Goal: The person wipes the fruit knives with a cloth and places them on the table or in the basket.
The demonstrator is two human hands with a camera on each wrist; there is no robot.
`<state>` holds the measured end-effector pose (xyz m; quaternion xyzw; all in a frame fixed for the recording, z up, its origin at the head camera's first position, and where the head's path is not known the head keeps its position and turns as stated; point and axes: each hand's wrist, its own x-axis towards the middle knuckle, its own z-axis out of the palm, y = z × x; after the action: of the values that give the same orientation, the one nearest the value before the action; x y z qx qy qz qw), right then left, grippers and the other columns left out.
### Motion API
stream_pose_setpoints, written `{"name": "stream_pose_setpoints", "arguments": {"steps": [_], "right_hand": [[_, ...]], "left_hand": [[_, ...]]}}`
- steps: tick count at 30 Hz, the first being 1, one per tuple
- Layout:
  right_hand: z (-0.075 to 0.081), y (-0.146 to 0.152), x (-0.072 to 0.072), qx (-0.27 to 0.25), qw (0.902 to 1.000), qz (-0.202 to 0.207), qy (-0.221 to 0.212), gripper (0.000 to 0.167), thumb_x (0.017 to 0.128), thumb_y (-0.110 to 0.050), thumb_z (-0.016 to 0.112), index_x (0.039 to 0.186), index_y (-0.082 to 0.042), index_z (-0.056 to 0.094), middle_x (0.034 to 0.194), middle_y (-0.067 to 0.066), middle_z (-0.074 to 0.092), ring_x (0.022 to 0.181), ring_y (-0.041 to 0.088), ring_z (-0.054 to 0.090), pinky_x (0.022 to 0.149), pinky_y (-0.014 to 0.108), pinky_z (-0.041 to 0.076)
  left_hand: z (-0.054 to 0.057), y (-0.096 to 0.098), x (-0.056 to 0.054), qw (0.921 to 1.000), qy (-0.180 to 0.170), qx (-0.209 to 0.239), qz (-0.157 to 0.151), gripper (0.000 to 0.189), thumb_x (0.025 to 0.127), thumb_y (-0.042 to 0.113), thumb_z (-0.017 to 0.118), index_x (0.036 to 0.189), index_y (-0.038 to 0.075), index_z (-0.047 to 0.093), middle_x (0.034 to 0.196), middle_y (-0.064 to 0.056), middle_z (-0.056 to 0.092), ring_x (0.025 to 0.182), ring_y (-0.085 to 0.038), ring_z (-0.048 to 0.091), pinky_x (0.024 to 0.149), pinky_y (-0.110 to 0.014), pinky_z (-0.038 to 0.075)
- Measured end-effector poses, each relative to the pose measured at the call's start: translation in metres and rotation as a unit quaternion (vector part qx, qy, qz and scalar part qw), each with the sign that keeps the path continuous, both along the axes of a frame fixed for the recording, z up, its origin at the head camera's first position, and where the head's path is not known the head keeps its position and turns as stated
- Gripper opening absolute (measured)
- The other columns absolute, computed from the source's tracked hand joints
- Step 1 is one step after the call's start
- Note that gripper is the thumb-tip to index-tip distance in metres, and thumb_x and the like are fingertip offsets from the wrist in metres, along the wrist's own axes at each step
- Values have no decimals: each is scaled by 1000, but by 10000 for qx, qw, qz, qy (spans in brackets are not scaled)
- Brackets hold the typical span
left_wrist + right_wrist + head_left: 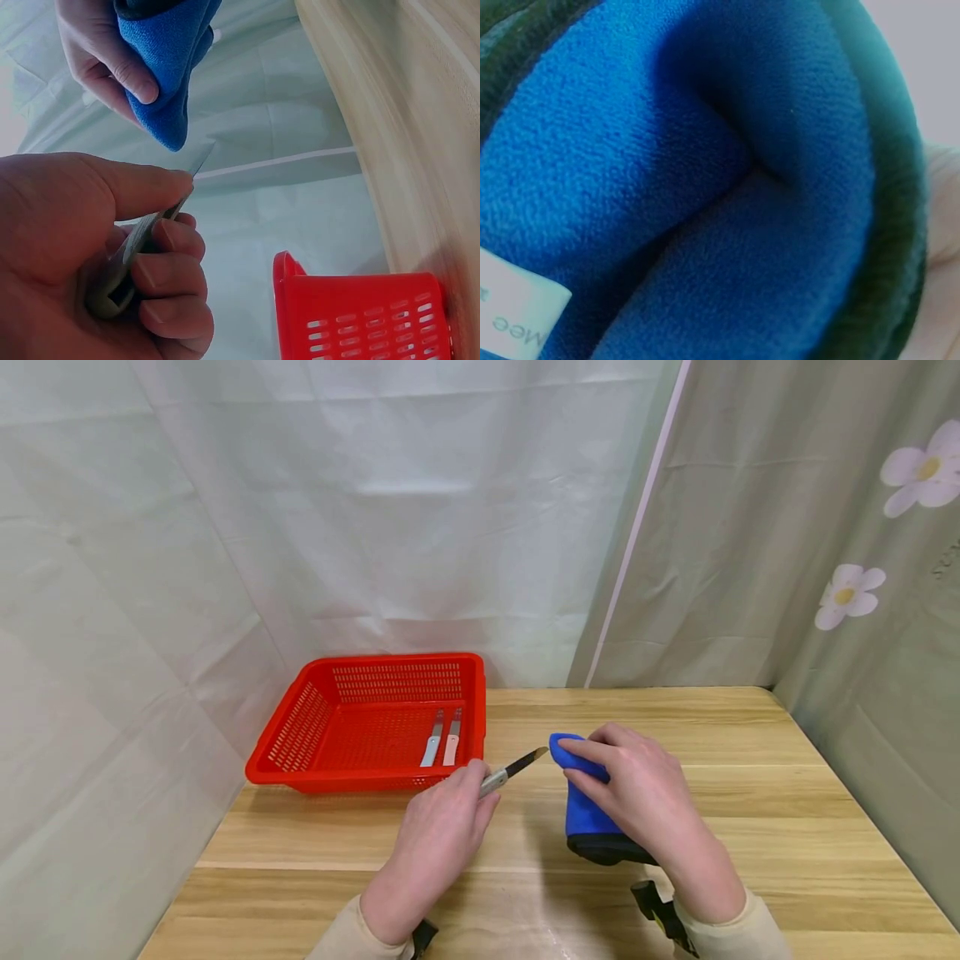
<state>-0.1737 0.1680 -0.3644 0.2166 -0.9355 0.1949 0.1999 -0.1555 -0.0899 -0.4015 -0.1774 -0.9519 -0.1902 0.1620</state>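
My left hand (pixel 446 818) grips a small knife (pixel 492 782) by its pale grey handle. The blade points up and to the right, with its tip close to a blue cloth (pixel 587 810). In the left wrist view, my thumb lies along the knife (pixel 142 238) and the other fingers curl round the handle. My right hand (pixel 645 777) pinches the top of the folded cloth between thumb and fingers. A black hem borders the cloth, and the right wrist view shows its fuzzy folds (pixel 615 142) and a white label (pixel 517 311).
Back left on the wooden table (pixel 540 910) stands a red plastic basket (pixel 330 778). Inside it, at the right, lie a knife with a light blue handle (pixel 431 752) and one with a pink handle (pixel 451 750). Pale curtains (pixel 427 510) hang behind the table.
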Motion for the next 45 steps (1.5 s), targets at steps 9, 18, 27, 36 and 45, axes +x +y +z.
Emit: {"name": "stream_pose_setpoints", "arguments": {"steps": [9, 18, 27, 36, 45], "right_hand": [[0, -2, 1, 14, 10000, 42, 59, 42, 90, -27, 95, 130, -26, 84, 107, -1, 72, 93, 23, 71, 77, 47, 58], [-2, -8, 3, 45, 9993, 212, 297, 41, 88, -25, 97, 127, -26, 85, 104, 0, 73, 91, 22, 71, 75, 44, 58], [-5, -26, 7, 178, 9982, 495, 282, 45, 84, -20, 100, 126, -26, 86, 105, 1, 74, 92, 21, 71, 79, 41, 60], [-9, -33, 7, 125, 9980, 570, 229, 46, 82, -13, 100, 124, -25, 86, 103, 1, 77, 91, 22, 74, 82, 44, 62], [-12, -36, 7, 151, 9971, 619, 405, 40, 82, -16, 100, 119, -25, 88, 100, 1, 77, 87, 23, 73, 79, 43, 61]], "left_hand": [[0, -1, -1, 9997, -241, 87, -55, 26, 101, 25, 85, 110, 16, 63, 83, 8, 56, 61, -9, 49, 53, -23, 43], [0, -1, 1, 9999, -7, -125, -20, 24, 102, 31, 83, 111, 17, 66, 81, 7, 50, 60, -8, 44, 50, -23, 39], [0, 0, 3, 9998, -8, -200, 18, 23, 101, 31, 84, 112, 17, 69, 83, 7, 52, 62, -8, 46, 52, -23, 40], [1, 1, 4, 9998, 69, -184, -84, 23, 102, 32, 82, 112, 17, 68, 84, 8, 52, 64, -8, 46, 54, -22, 41], [0, 2, 6, 9989, 335, -248, -218, 22, 104, 32, 81, 109, 17, 66, 83, 7, 53, 63, -8, 46, 53, -22, 39]]}}
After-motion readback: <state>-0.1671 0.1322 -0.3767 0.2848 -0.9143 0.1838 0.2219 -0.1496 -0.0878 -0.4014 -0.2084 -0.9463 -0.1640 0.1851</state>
